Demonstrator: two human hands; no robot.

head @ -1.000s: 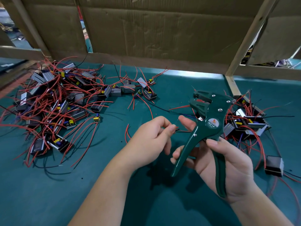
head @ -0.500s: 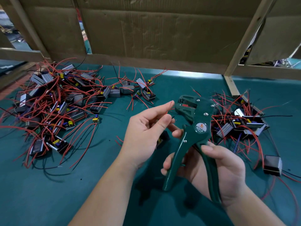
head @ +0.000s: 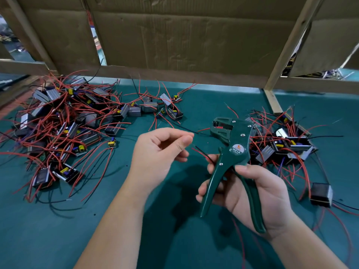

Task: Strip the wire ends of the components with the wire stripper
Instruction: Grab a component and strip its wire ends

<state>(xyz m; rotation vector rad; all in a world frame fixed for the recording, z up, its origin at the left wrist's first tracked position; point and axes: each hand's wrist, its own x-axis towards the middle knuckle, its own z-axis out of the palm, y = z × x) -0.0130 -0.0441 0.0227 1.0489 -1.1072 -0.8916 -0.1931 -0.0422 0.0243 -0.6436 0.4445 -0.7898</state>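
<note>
Head view: the right hand (head: 258, 193) grips the green wire stripper (head: 236, 150), with fingers curled around both handles and the tool head above the fingertips. The left hand (head: 159, 154) is just beside it, thumb and forefinger almost together; I cannot tell whether they pinch a wire. The components (head: 64, 129) lie beyond the fingers.

Only legible txt: "W01A", pale letters on the round sticker (head: 237, 149) by the pivot of the green wire stripper (head: 223, 133). Orange logo above the code has no readable words, and the smaller line under it is too tiny (blurred as well). Markings on the components (head: 68, 131) can't be made out.
</note>
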